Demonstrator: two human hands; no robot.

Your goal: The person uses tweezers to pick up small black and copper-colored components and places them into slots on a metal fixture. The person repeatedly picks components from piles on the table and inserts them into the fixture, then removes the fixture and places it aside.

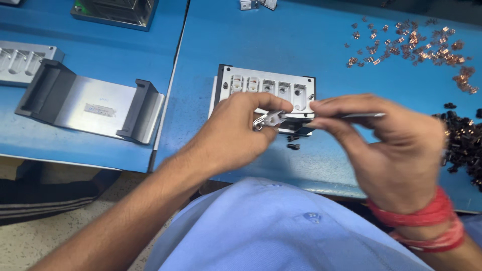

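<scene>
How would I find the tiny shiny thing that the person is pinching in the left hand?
Start at the blue table and find the grey metal block with a row of little pockets in its middle. Just in front of that block, the left hand pinches a small silver metal piece between thumb and fingertips. It is bright silver, unlike the copper bits scattered far right and the black pieces heaped beside them.

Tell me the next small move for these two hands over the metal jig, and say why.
Probably bring the tip of the thin tool in the right hand onto the small metal part pinched by the left hand. The two are held close together just in front of the slotted jig, with loose black screws lying on the blue table below. The blur hides the exact contact.
</scene>
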